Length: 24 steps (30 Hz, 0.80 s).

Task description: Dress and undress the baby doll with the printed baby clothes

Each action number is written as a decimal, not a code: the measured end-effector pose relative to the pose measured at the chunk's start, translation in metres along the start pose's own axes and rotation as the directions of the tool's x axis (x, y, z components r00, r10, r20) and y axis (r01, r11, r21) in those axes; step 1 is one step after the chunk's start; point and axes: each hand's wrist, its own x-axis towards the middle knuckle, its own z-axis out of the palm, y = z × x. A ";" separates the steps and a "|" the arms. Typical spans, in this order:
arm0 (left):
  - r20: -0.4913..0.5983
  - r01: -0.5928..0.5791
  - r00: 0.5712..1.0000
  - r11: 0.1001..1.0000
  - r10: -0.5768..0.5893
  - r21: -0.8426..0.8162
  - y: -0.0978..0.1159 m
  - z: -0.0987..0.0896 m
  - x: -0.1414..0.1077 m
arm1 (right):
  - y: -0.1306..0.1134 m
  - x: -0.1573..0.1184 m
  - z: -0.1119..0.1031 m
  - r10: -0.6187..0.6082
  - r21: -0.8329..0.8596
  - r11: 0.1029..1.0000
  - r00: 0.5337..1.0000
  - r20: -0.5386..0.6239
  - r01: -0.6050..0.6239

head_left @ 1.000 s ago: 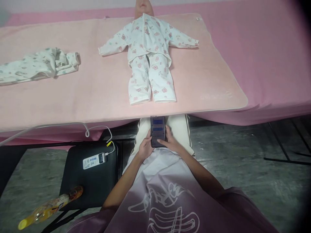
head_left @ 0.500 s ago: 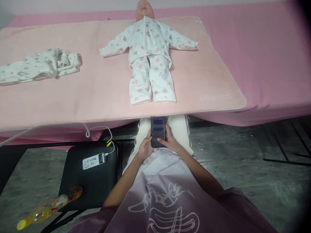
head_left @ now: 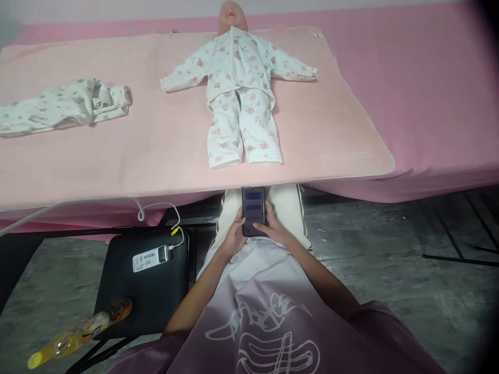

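Observation:
A dark phone [head_left: 253, 210] with its screen lit is held upright over my lap, just below the table edge. My left hand [head_left: 234, 236] grips its left side and my right hand [head_left: 276, 226] its right side, with the right thumb over the lower screen. On the pink mat [head_left: 156, 156] above lies a doll [head_left: 233, 18] on its back, arms spread, dressed in a white printed top [head_left: 241, 62] and matching trousers [head_left: 245, 127]. A crumpled white garment [head_left: 66, 106] with small prints rests at the mat's left.
A black stool [head_left: 144, 296] at the lower left bears a white power bank [head_left: 150, 258] with a cable plugged in. A bottle with a yellow cap [head_left: 74, 335] is beside it. Thin black metal legs [head_left: 460, 258] stand at the right.
My right thumb has shifted very slightly to the right over the phone screen. My left thumb has moved a little at the phone's left edge.

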 end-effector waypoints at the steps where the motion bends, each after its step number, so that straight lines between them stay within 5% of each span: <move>1: 0.005 -0.004 1.000 1.000 0.004 0.008 -0.001 -0.001 0.000 | -0.001 0.000 0.000 0.004 0.001 1.000 1.000 0.001 -0.004; 24: 0.026 -0.035 0.999 0.999 0.035 0.016 0.001 0.003 -0.001 | 0.001 -0.002 -0.002 0.008 -0.040 0.999 0.999 0.040 -0.007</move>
